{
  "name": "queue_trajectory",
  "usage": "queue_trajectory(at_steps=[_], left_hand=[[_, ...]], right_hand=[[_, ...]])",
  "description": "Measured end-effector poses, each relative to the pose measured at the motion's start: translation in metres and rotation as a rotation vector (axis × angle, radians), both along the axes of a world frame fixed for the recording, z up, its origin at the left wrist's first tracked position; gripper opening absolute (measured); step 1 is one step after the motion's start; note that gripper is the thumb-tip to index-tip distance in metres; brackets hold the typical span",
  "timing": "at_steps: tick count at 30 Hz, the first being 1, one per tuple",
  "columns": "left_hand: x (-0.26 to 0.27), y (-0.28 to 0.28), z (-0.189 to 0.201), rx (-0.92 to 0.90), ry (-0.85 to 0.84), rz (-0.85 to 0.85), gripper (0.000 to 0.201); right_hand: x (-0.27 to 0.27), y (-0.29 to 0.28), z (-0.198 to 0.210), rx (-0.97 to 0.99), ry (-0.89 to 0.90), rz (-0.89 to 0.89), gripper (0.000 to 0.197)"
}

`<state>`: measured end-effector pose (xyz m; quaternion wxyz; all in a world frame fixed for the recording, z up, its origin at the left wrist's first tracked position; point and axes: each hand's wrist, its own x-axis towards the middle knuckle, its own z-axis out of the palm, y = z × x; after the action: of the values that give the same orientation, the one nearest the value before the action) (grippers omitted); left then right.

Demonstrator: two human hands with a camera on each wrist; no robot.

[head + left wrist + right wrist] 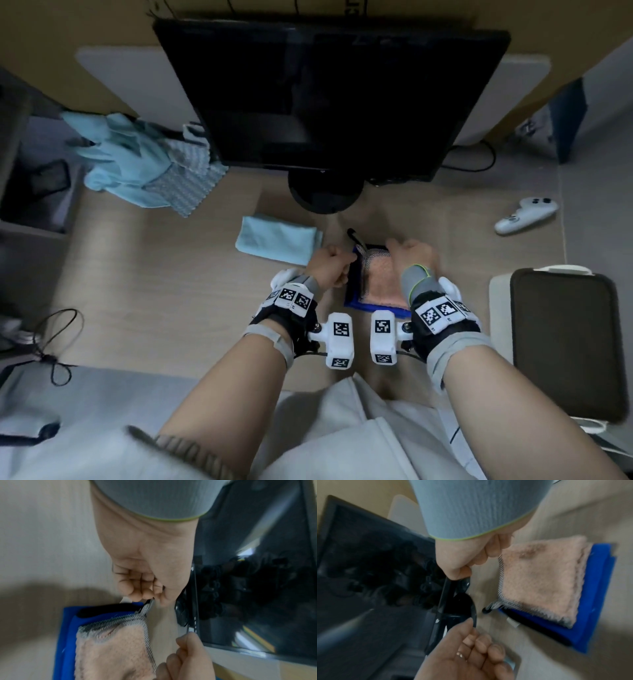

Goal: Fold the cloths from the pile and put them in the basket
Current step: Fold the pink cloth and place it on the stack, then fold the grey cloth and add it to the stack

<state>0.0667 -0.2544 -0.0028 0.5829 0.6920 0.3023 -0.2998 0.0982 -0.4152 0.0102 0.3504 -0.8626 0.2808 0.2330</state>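
A pale wood-grain desk (164,274) is seen from above, with a dark monitor (329,92) standing at its far edge on a round foot. Just in front of that foot a pink fluffy cloth (380,281) is laid folded on top of a blue cloth (356,301), whose edges show along the near and left sides.

The left hand (329,265) is held at the far left corner of this stack, its fingers curled in and pinching the grey-striped hem at that corner together with a small black loop. The right hand (416,257) is set at the far right corner of the same stack, fingers curled down onto the pink edge; whether the edge is actually pinched cannot be told.

Just left of the left hand a folded light-blue cloth (279,238) lies flat. Farther left and beyond it, the pile (144,164) of light-blue and striped cloths is heaped beside the monitor. Right of the right hand and nearer the person, the dark basket (565,342) sits at the desk edge. A white controller (525,216) lies well to the right.
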Motion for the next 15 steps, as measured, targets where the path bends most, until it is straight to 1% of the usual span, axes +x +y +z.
queue_trajectory(at_steps=[2,5,7,9,12,14,15], left_hand=[[-0.003,0.024,0.010,-0.040,-0.031,0.049,0.015],[-0.012,0.082,0.020,-0.110,-0.064,0.158,0.010],[-0.019,0.134,0.021,-0.108,-0.072,0.267,0.008],[-0.026,0.191,0.018,-0.077,-0.067,0.370,0.010],[-0.037,0.268,0.013,-0.048,-0.053,0.456,0.010],[-0.046,0.313,0.009,-0.061,-0.033,0.506,0.009],[-0.051,0.347,0.005,-0.055,-0.024,0.557,0.011]], right_hand=[[0.000,0.030,0.006,0.070,-0.039,0.001,0.041],[0.000,0.093,0.016,0.089,-0.031,0.126,0.034],[-0.001,0.146,0.019,0.137,-0.043,0.179,0.031],[-0.003,0.202,0.013,0.202,-0.033,0.214,0.029],[-0.001,0.283,0.006,0.225,-0.031,0.287,0.015],[0.001,0.329,0.004,0.172,0.026,0.384,0.029],[0.004,0.365,-0.001,0.141,0.058,0.466,0.033]])
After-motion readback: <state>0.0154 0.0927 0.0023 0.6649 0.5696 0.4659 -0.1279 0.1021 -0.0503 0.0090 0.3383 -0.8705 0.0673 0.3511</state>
